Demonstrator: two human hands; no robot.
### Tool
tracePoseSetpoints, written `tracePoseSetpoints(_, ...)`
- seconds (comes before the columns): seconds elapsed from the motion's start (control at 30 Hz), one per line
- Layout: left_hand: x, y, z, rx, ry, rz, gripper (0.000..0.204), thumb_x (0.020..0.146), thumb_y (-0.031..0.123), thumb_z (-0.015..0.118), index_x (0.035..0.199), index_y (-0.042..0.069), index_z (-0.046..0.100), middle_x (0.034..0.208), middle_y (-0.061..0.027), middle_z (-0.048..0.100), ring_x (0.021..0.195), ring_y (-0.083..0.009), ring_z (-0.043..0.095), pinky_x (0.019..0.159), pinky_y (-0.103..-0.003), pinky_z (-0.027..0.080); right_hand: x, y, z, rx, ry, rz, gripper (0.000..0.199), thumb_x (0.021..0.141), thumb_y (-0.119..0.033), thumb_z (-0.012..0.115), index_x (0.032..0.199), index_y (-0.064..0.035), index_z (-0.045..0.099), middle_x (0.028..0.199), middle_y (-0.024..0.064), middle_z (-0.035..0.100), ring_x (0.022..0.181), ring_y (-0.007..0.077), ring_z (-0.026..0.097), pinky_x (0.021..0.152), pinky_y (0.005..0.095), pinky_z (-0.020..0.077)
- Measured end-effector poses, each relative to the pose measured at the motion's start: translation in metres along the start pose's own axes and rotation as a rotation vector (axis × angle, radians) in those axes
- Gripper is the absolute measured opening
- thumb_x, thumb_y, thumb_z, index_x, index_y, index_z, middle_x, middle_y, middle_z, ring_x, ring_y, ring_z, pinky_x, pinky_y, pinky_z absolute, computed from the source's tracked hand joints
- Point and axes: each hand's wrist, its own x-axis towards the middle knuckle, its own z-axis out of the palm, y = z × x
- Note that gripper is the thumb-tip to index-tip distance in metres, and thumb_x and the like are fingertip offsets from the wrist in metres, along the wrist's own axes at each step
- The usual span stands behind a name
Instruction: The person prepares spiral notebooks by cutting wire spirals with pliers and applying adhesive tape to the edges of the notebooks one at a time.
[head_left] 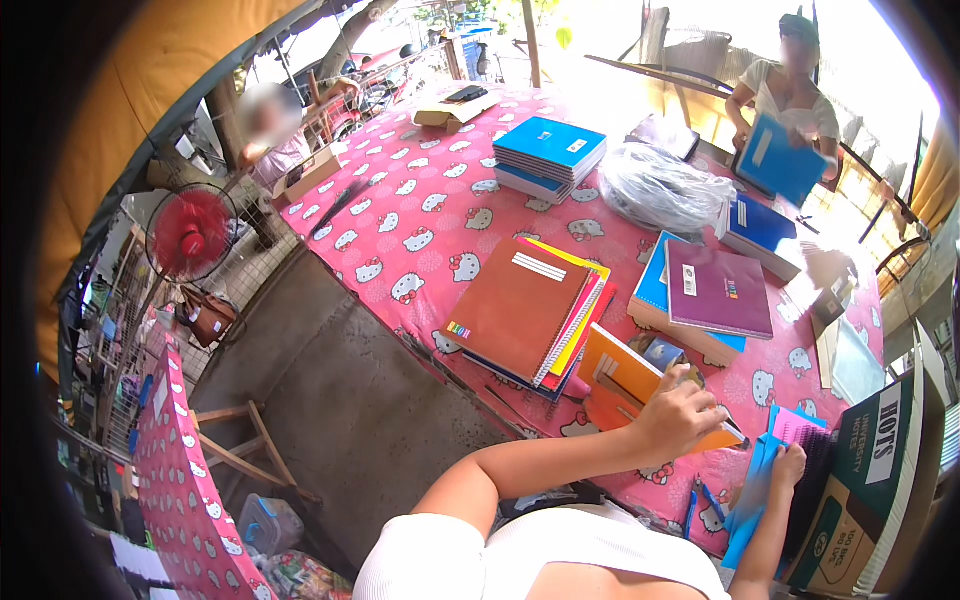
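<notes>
Orange notebook (622,385) is clamped under the left hand (680,415) on the desk (420,215), right hand (787,468) grips blue notebooks (752,490); several stacks remain unsorted.

White top (560,555), plain, with no print or pattern showing. Short sleeve (420,565) on the left side, rounded over the shoulder and ending well above the elbow. Smooth, fairly snug fabric, with a soft fold across the chest. Both forearms bare from sleeve to wrist. No watch, bracelet or band at either wrist. Left hand (680,415) bare, without glove, with no ring to be seen on the fingers (672,378). Right hand (788,466) likewise bare, partly blurred, so nails and small details cannot be made out. Right sleeve out of view at the lower edge.
</notes>
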Motion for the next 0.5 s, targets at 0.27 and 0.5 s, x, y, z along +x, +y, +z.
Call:
tracePoseSetpoints(0.27,0.001,0.002,0.003,-0.031,0.071,-0.029,0.015,0.08,0.022,0.069,0.094,0.015,0.071,0.085,0.0021,0.066,0.087,-0.0182,0.058,0.099,-0.047,0.027,-0.014,-0.038,-0.037,0.552,0.165,-0.255,0.015,0.081,-0.002,0.064,0.094,0.0034,0.061,0.074,0.012,0.062,0.07,0.0247,0.062,0.065,0.0328,0.0482)
tracePoseSetpoints(0.5,0.007,0.007,-0.01,-0.084,0.054,-0.036,0.015,0.081,0.028,0.068,0.086,0.014,0.071,0.083,0.0019,0.066,0.084,-0.0157,0.057,0.094,-0.046,0.027,-0.094,-0.172,-0.152,1.15,-0.137,-0.227,0.008,0.089,-0.005,0.059,0.093,0.0015,0.062,0.067,0.0015,0.059,0.056,0.0057,0.052,0.053,0.0207,0.0402)
